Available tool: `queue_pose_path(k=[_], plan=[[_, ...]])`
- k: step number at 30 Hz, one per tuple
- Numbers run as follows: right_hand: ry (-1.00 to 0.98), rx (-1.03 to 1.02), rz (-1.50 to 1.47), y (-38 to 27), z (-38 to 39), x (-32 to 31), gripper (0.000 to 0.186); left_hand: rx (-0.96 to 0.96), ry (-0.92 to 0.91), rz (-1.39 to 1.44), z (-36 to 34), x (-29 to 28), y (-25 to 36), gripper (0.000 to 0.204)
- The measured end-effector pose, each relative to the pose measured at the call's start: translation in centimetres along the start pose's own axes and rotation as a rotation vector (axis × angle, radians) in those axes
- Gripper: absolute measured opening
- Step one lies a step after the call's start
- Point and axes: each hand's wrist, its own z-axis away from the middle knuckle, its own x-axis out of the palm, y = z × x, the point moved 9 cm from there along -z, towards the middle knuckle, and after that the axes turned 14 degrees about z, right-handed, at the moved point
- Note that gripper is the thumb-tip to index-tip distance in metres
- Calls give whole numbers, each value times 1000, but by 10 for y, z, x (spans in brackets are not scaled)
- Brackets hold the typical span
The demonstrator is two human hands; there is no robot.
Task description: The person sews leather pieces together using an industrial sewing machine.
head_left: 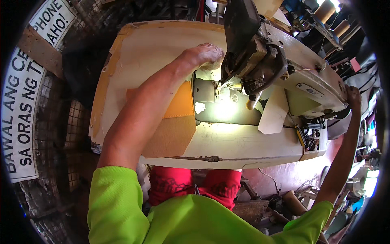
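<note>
A sewing machine stands on a pale worktable, its lamp shining on the needle plate. My left hand is curled closed just left of the machine's head, beside a small whitish piece; whatever its fingers hold is hidden. Far to the right, my right hand is wrapped at the machine's end, on the handwheel, which it mostly covers. Below my left forearm lies a flat panel, orange at the top and tan below, joined by a seam line.
A pale strip lies right of the needle area. Small tools and parts fill a tray at the table's right end. Thread spools stand at the far right. Lettered signs hang on wire mesh at left.
</note>
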Motion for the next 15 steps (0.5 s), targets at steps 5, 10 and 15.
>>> queue_pose_path(k=[5,10,15], plan=[[249,-125,-184,-15,47,-2,42,175,-85,-183,-4,9,18,54],[346,506,-593,0,126,20,46,118,-36,-124,-5,9,22,47],[503,274,-473,-19,119,-19,47,66,-41,-89,-1,8,17,41]])
